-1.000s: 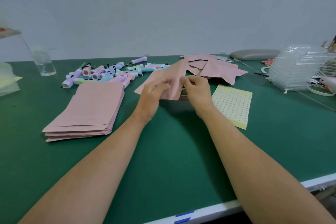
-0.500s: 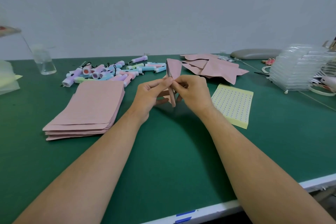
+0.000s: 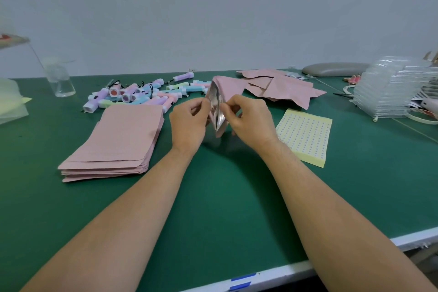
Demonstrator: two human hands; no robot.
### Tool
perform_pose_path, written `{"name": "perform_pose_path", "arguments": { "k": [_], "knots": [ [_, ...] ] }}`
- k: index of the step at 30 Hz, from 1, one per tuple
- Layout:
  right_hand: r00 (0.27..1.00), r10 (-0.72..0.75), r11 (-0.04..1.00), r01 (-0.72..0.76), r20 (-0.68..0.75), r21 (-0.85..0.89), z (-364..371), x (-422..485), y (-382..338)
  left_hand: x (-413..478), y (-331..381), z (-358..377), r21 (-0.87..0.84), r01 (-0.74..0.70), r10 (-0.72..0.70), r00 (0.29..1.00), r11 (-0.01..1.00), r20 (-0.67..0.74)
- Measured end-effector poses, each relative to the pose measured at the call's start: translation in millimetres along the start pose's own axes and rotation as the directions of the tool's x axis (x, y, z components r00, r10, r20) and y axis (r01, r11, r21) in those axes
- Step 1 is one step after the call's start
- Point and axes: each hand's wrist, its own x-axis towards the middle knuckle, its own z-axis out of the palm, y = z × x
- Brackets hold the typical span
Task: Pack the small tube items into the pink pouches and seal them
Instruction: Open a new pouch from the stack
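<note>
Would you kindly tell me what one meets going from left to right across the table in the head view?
Bottle → pouch stack → left hand → held pouch → right hand → sticker sheet → clear trays.

We see a green table (image 3: 213, 216) against a pale wall (image 3: 213, 19). A clear glass bottle (image 3: 60, 79) stands far left. A stack of clear plastic trays (image 3: 388, 92) sits far right, a grey oblong pad (image 3: 334, 69) beside it. Blue tape (image 3: 240, 281) marks the near edge.

Green table (image 3: 213, 197) bears pouch stack (image 3: 118, 140), tubes (image 3: 142, 96), sticker sheet (image 3: 304, 135).
</note>
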Motion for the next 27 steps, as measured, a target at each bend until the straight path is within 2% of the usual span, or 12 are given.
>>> {"name": "perform_pose_path", "arguments": {
  "k": [3,5,8,10,12,14,16,17,19,21,23,27],
  "knots": [
    [0.994,0.11,0.984,-0.11,-0.011,-0.138,-0.2,2.2,3.6,-5.1,0.0,1.2,0.236,-0.281,0.281,0.959,0.93,0.035],
    [0.981,0.185,0.969,-0.172,0.064,-0.175,0.3,1.6,7.9,-7.1,1.1,3.5,0.285,-0.347,0.337,0.938,0.894,0.086],
    [0.97,0.216,0.96,-0.189,0.111,-0.208,2.2,0.8,10.7,-8.6,1.8,8.0,0.353,-0.404,0.377,0.915,0.844,0.146],
    [0.972,0.215,0.959,-0.191,0.099,-0.208,4.5,1.3,7.1,-8.9,4.3,10.7,0.355,-0.389,0.379,0.92,0.85,0.101],
    [0.969,0.243,0.949,-0.229,0.042,-0.216,5.7,2.4,2.3,-7.3,6.6,10.3,0.332,-0.301,0.33,0.943,0.894,-0.033],
    [0.953,0.3,0.93,-0.3,-0.036,-0.212,4.4,2.6,-1.2,-3.3,5.9,5.3,0.348,-0.229,0.308,0.932,0.909,-0.189],
    [0.942,0.329,0.913,-0.336,-0.068,-0.23,3.8,2.5,-3.9,-2.3,5.3,1.1,0.356,-0.209,0.306,0.92,0.911,-0.244],
    [0.941,0.332,0.908,-0.337,-0.062,-0.248,4.7,2.3,-5.2,-3.1,5.8,1.3,0.36,-0.217,0.307,0.928,0.907,-0.213],
    [0.942,0.334,0.906,-0.332,-0.038,-0.265,8.0,1.5,-6.7,-7.6,8.5,7.1,0.37,-0.276,0.314,0.948,0.887,-0.047],
    [0.938,0.347,0.912,-0.342,-0.023,-0.228,10.5,1.6,-4.7,-13.4,10.4,14.2,0.38,-0.376,0.36,0.926,0.845,0.115],
    [0.925,0.379,0.908,-0.375,-0.013,-0.187,10.2,2.4,1.1,-14.4,11.2,17.6,0.403,-0.425,0.385,0.905,0.811,0.179],
    [0.939,0.338,0.929,-0.32,0.072,-0.184,10.1,3.2,8.8,-16.3,10.1,22.2,0.572,-0.322,0.21,0.944,0.754,0.255]
  ]
}}
